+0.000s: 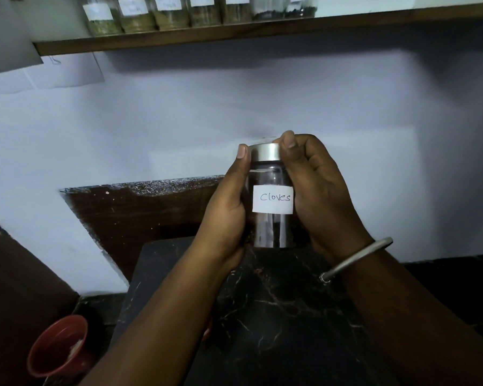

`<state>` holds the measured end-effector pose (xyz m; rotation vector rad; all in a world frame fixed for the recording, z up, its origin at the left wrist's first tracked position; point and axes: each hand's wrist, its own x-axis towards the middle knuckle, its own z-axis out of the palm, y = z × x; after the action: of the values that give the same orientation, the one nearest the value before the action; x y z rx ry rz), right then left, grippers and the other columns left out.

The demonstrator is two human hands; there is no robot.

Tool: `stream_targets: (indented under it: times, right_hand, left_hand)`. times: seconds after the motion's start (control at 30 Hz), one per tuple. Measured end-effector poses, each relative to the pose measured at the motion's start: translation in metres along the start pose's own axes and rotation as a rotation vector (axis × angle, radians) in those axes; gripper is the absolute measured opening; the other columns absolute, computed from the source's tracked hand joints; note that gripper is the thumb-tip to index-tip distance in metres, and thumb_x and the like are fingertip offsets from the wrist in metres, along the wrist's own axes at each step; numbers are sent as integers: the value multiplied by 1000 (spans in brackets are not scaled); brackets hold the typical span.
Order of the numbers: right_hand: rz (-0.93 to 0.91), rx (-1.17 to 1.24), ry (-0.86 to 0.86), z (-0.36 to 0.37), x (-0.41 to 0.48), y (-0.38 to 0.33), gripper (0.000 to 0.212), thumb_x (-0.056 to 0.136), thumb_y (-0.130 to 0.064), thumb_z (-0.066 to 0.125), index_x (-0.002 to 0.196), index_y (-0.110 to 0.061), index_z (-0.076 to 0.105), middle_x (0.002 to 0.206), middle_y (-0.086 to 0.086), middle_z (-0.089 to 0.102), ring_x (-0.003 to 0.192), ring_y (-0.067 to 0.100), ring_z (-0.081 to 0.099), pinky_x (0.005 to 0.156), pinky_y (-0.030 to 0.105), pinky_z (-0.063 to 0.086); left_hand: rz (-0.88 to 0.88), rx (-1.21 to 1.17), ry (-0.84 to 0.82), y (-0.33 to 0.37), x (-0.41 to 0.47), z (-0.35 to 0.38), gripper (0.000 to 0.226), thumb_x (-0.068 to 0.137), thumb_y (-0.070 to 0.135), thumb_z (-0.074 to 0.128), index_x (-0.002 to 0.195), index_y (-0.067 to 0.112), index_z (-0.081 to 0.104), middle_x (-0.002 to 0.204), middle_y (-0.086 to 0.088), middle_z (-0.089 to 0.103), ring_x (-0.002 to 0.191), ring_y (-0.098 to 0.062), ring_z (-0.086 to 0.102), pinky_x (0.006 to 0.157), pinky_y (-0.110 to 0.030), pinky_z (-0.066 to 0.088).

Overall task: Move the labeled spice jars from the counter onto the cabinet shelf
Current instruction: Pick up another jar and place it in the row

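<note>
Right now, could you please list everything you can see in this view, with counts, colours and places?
Cloves jar: one, clear glass with silver lid and white label, held upright above the counter.
Shelf jars: seven partly visible, clear with white labels, in a row on the shelf, tops cut off by the picture's edge.
Shelf: one, brown wood, across the top.
Counter: one, black with pale veins, below the hands.
Cup: one, red, lower left.
Papers: white sheets on the wall, upper left; number unclear.
Bangle: one, silver, on the right wrist.
Left hand: grips the jar's left side.
Right hand: grips the jar's right side, fingers at the lid.
</note>
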<state>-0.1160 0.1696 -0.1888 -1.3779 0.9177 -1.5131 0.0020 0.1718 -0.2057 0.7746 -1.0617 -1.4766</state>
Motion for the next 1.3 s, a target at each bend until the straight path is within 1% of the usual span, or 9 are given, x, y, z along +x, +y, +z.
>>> stream_targets:
  times: [0.13,0.5,0.6,0.7,0.9,1.0,1.07,1.2,1.3]
  right_hand:
    - [42,22,-27,-4,-1,-6,57,86,-57,48,114,-8,58,91,1,65,77,4,66,65,17,55]
    - [45,3,-46,-10,6,-8,65,80,-69,52,125,-22,47,104,1,62,80,2,68,68,20,55]
    - [19,-90,-29,-18,10,-12,58,84,-66,53,131,-34,42,116,-6,60,94,2,70,79,24,56]
    - [-65,-275,0,-25,11,-16,72,75,-70,61,137,-45,35,129,-12,54,109,1,64,87,26,56]
    - [-244,-646,-44,-33,26,-40,108,74,-52,83,156,-48,13,133,-10,49,111,4,59,84,19,54]
    - [-284,-692,-35,-42,55,-58,111,77,-47,83,158,-47,7,137,-11,52,104,0,61,81,9,52]
    - [-301,-700,-28,-46,75,-70,110,79,-41,83,160,-43,9,134,-17,51,97,-7,60,74,1,49]
    - [-361,-648,33,-54,119,-91,105,80,-30,82,159,-38,13,129,-17,56,95,1,68,79,22,61]
    - [-382,-614,68,-66,160,-102,99,78,-25,84,154,-37,20,127,-6,60,98,13,70,79,40,65]
  left_hand:
    - [1,-22,-23,-1,3,2,52,89,57,50,111,17,74,94,-12,76,82,-25,74,73,-37,61]
    - [-16,-5,-45,3,14,3,58,91,59,50,120,13,71,104,-18,74,90,-31,73,82,-44,58]
    - [7,24,-40,10,22,4,61,91,59,49,125,12,68,112,-21,73,97,-36,71,89,-50,56]
    - [49,40,-43,21,33,9,59,95,58,46,126,13,67,114,-21,74,102,-38,71,91,-53,55]
    - [167,49,-47,52,69,31,51,100,52,48,126,11,66,112,-24,71,95,-34,72,78,-46,61]
    - [265,145,-30,71,96,45,51,101,54,48,130,15,64,125,-24,68,105,-39,71,85,-55,58]
    - [276,213,-34,83,113,56,52,98,59,50,131,20,64,121,-16,72,102,-35,74,77,-53,61]
    - [387,306,-89,114,155,80,50,103,52,47,134,14,58,119,-15,72,96,-27,76,61,-33,58]
    - [560,451,-65,140,195,93,46,105,51,40,123,15,63,109,-7,74,92,-18,75,73,-37,62]
